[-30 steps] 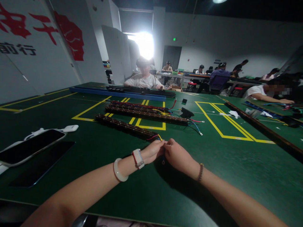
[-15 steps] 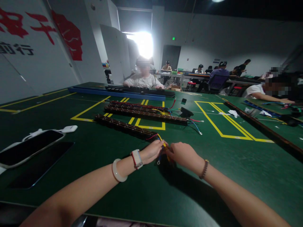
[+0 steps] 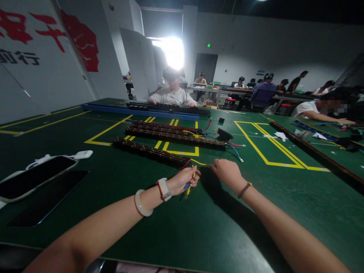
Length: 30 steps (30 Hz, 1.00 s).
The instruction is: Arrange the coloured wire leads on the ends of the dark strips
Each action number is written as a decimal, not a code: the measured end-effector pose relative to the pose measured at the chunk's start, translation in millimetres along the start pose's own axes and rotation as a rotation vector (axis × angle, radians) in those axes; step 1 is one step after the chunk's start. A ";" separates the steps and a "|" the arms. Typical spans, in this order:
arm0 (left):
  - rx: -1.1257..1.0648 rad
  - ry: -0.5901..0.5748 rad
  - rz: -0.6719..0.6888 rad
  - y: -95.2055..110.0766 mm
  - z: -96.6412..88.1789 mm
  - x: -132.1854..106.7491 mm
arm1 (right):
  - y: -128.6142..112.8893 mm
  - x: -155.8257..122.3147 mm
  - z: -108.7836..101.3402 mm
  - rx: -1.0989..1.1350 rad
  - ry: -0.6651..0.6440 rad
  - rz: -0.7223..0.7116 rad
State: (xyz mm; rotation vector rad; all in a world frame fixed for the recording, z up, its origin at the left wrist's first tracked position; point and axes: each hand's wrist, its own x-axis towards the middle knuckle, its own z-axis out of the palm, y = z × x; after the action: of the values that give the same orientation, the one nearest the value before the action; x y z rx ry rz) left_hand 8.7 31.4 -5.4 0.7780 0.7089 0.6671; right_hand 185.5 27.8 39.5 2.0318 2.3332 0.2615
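My left hand [image 3: 187, 179] is closed around a bundle of wires [image 3: 187, 189], yellow and blue ends with ring terminals hanging below the fingers. These come from the right end of the nearest long dark bar [image 3: 150, 152], which has lines of small bright spots. A yellow wire [image 3: 199, 163] runs from that end to my right hand [image 3: 227, 172], whose fingers are closed on its far part. Beyond lie more dark bars [image 3: 176, 137] side by side, with a red wire [image 3: 234, 144] and a blue wire [image 3: 235, 152] at their right ends.
A phone [image 3: 40, 178] and a dark flat panel [image 3: 51, 197] lie at left on the green table [image 3: 159, 235]. A blue channel [image 3: 142, 113] runs along the back. Another long bar [image 3: 313, 151] lies at right. Co-workers sit across and at the right.
My right hand has moved slightly right and up, drawing a yellow wire out from the bundle. My left hand stays near the bar's end, with the wire ends now showing below it.
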 end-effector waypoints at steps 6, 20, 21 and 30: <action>-0.010 0.025 -0.036 1.8 -1.0 -1.1 | 0.3 10.2 25.5 0.046 -0.037 -0.010; -0.114 -0.153 -0.014 -1.5 -4.3 2.3 | -5.0 4.1 38.5 0.173 0.481 -0.793; -0.117 -0.160 -0.028 -0.9 -4.0 1.9 | -4.1 4.0 39.9 0.204 0.473 -0.802; -0.219 -0.239 0.005 0.6 -6.4 1.5 | -0.6 4.9 38.7 0.443 0.342 -0.849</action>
State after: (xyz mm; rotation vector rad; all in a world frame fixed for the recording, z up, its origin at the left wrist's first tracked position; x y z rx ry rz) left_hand 4.6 35.3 -8.7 0.6438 0.4081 0.6316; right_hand 189.5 36.5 1.7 0.9358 3.4423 0.0505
